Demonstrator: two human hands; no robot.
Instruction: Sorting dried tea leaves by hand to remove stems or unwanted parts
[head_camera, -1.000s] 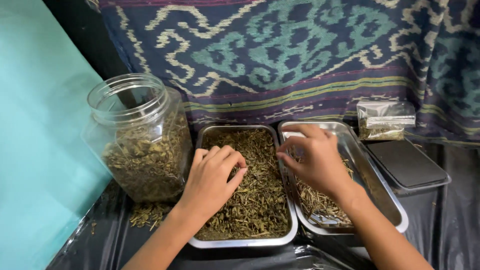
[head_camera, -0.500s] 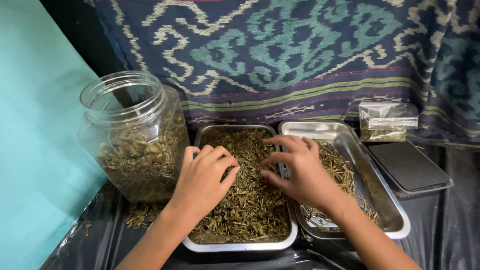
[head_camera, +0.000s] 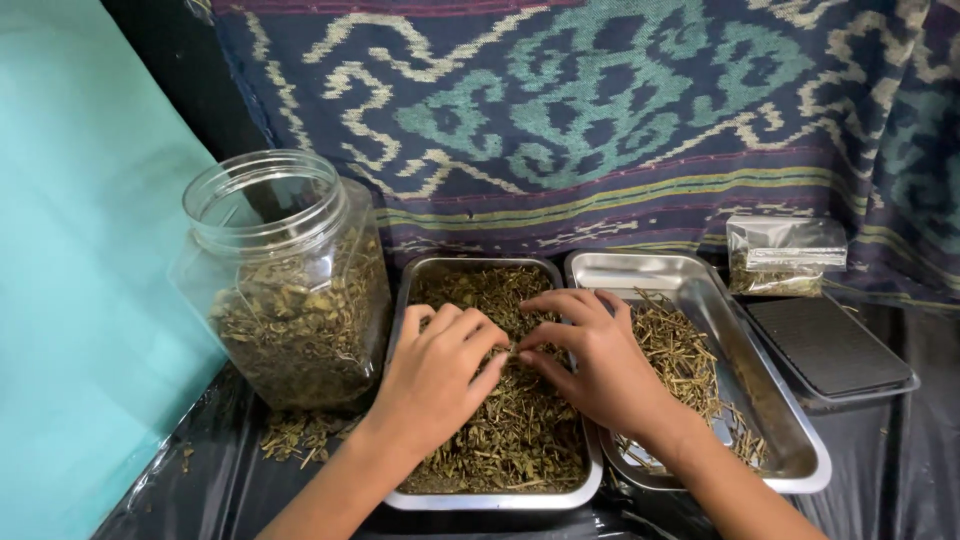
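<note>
Two steel trays sit side by side. The left tray (head_camera: 405, 300) is full of dried green-brown leaves (head_camera: 520, 440). The right tray (head_camera: 790, 455) holds thin dry stems (head_camera: 675, 350). My left hand (head_camera: 435, 375) rests palm down in the leaves, fingers curled. My right hand (head_camera: 590, 360) has reached over the shared rim into the left tray, its fingertips meeting the left hand's fingertips in the leaves, pinching at small bits. What the fingers hold is too small to tell.
A large clear plastic jar (head_camera: 285, 280) without a lid, part-filled with dried leaves, stands left of the trays, with spilled leaves (head_camera: 295, 435) at its foot. A small clear bag (head_camera: 785, 255) of herbs and a dark flat scale (head_camera: 825, 345) lie at right. A patterned cloth (head_camera: 600, 110) hangs behind.
My right hand has moved left from the stem tray into the leaf tray, until its fingertips meet my left hand's. The left hand has stayed in the leaves.
</note>
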